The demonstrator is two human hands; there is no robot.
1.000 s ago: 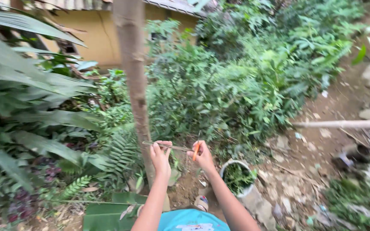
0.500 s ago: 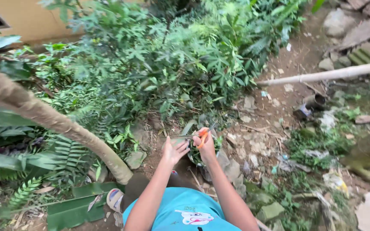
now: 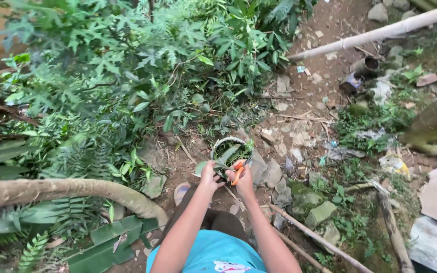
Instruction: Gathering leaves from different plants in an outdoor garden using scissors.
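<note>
Right hand (image 3: 243, 178) — orange scissors (image 3: 238, 172) | left hand (image 3: 209, 176) — leaf (image 3: 202, 168)

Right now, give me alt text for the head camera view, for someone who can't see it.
Seen from above, a person's right hand holds orange-handled scissors while the left hand pinches a long green leaf over a round white-rimmed pot of cut greenery. Around them lie dirt, flat stones, dense green bushes and a curved brown tree trunk.

Even, diffuse daylight; no hard shadows or glare. Centre reasonably sharp; foliage softly blurred toward edges, with wide-angle curvature at the frame borders.
</note>
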